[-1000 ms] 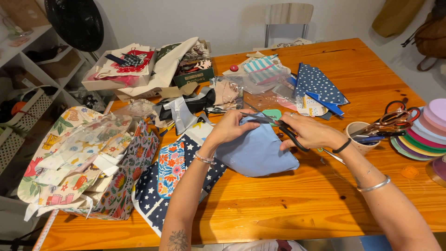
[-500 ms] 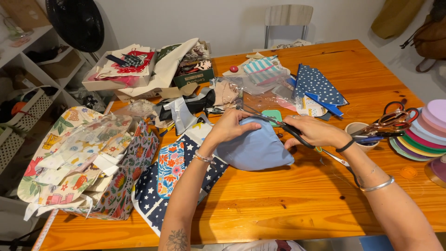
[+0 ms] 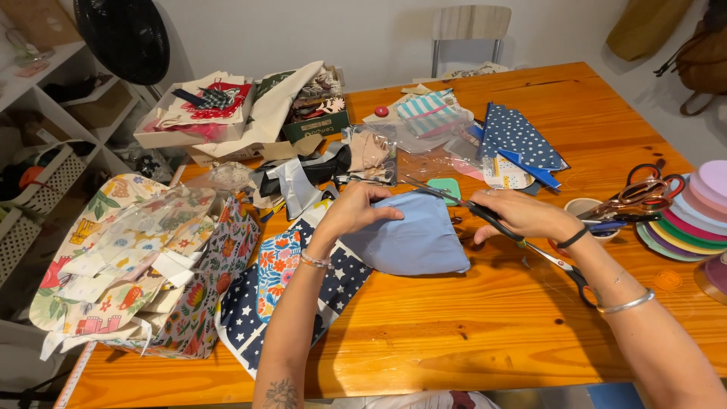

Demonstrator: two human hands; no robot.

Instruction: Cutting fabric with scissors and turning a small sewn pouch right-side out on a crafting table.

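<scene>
A light blue piece of fabric (image 3: 415, 241) lies on the wooden table (image 3: 485, 341) in the middle of the head view. My left hand (image 3: 356, 210) pinches its upper left edge. My right hand (image 3: 521, 214) is closed around black-handled scissors (image 3: 485, 214); their blades point left over the fabric's upper edge, near the left hand's fingertips.
Floral and star-print fabrics (image 3: 136, 265) pile at the left. Boxes of scraps (image 3: 227, 113) stand at the back. A dotted blue cloth (image 3: 519, 136), a cup (image 3: 583, 206), more scissors (image 3: 640, 193), another pair (image 3: 564, 269) and stacked coloured discs (image 3: 693, 212) sit at the right.
My right hand has lifted the scissors from lower over the fabric up to its top edge. My left hand shifted slightly and keeps its hold on the blue fabric.
</scene>
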